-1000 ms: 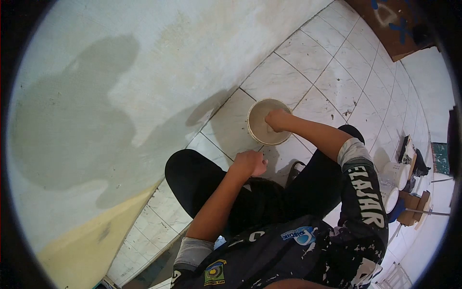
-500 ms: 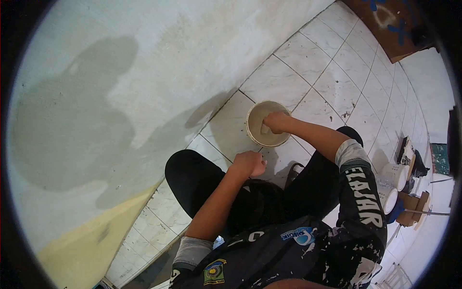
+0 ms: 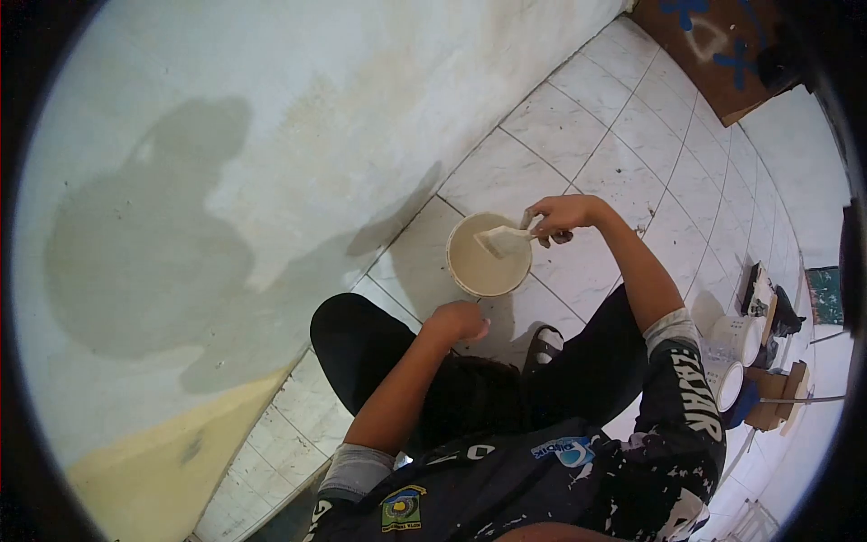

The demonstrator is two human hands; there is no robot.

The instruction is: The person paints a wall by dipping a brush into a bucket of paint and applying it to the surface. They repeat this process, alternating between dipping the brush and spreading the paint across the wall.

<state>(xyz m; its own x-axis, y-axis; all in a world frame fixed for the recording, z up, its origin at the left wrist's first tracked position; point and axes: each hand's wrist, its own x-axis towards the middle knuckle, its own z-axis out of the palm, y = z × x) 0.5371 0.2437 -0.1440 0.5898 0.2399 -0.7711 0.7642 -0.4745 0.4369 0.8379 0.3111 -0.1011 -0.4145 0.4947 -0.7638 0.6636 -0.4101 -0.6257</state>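
A round off-white bucket [image 3: 459, 271] stands on the tiled floor between the wall and my legs. My right hand [image 3: 562, 219] is closed around the handle of a flat, pale-coated paintbrush [image 3: 504, 240], at the bucket's right rim. The brush's wide head points left, over the bucket's mouth. My left hand [image 3: 458, 323] hangs loosely curled in front of my left knee, just below the bucket, with its palm hidden. Nothing shows sticking out of its fingers.
A whitish wall [image 3: 307, 144] with a yellow lower patch rises on the left. White tubs [image 3: 736, 339] and cardboard [image 3: 778, 394] lie at the right. A brown board [image 3: 704, 54] with blue marks stands at the upper right. Small debris dots the tiles.
My right hand has come up out of the bucket and moved right, bringing the paintbrush into sight. My left hand has shifted slightly down and left in the view.
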